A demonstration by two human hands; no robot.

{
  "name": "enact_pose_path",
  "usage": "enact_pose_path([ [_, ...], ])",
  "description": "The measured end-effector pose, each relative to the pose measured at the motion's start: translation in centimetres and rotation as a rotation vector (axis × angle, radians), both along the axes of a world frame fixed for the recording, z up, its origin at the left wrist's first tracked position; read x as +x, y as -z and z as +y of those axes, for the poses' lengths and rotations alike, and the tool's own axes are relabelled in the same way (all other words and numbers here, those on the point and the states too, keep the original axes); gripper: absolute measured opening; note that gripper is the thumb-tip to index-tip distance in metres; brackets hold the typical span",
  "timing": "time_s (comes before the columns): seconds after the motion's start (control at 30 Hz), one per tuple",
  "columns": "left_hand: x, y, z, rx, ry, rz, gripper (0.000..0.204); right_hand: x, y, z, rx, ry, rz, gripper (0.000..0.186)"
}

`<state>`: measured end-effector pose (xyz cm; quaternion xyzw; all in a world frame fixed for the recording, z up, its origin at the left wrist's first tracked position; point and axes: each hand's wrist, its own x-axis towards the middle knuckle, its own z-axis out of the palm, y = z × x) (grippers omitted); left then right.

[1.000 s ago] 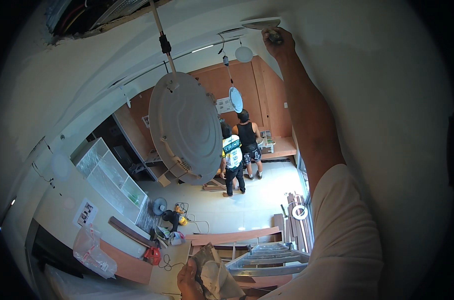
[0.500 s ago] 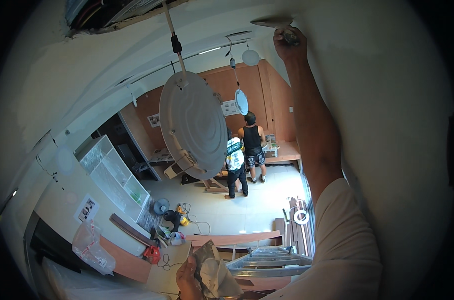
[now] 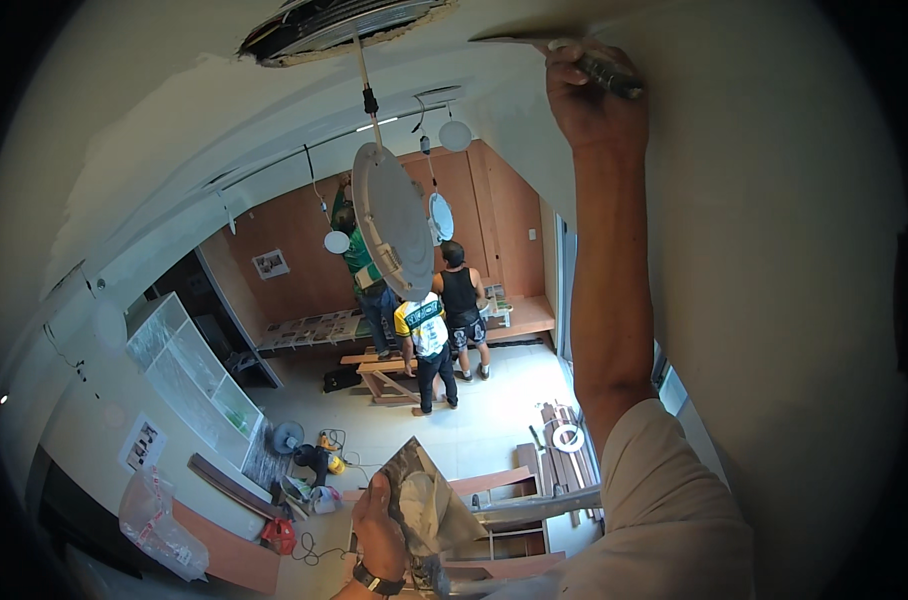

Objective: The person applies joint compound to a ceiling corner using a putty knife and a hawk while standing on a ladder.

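Observation:
My right hand (image 3: 596, 95) is raised high on a stretched arm and closed around the dark handle of a putty knife (image 3: 609, 72). The thin blade lies almost flat against the pale ceiling (image 3: 734, 150). Low in front of me, my left hand (image 3: 377, 530) grips a flat, smeared plate (image 3: 411, 458) by its side. A lump of off-white putty (image 3: 429, 512) sits on that plate. Between my arms, a round ceiling light (image 3: 396, 222) dangles on its cable from a ragged opening (image 3: 344, 30) in the ceiling.
A metal ladder (image 3: 534, 510) stands below me. Several people work farther off, one in a black top (image 3: 461, 290), another in green (image 3: 357, 255). More lights (image 3: 441, 216) hang from the ceiling. Planks (image 3: 564, 455), tools and a fan (image 3: 287, 437) lie on the floor.
My view has shifted, so the hanging light appears smaller and a person in green shows. The putty knife moved slightly, its handle now turned right. My left hand with the plate came up a little.

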<state>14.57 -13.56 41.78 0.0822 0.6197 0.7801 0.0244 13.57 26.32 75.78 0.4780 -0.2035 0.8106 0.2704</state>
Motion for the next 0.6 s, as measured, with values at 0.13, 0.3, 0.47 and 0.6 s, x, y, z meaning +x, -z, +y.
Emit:
enact_pose_path([
  [0.13, 0.2, -0.9, 0.5, 0.046, 0.029, 0.000, 0.052, 4.6, -0.3, -3.1, 0.054, -0.049, 0.013, 0.087],
  [0.3, 0.5, -0.7, 0.4, 0.117, 0.085, -0.015, 0.047, 10.6, 0.5, -8.4, 0.075, -0.056, -0.053, 0.079],
  [0.47, 0.3, -0.1, 0.3, 0.193, 0.109, -0.068, 0.047, 9.6, 7.1, -13.0, 0.157, 0.407, 0.047, 0.036],
  [0.6, 0.4, -0.3, 0.3, 0.160, 0.077, 0.028, 0.040, 7.2, 11.4, -14.5, 0.095, 0.574, -0.284, 0.039],
])
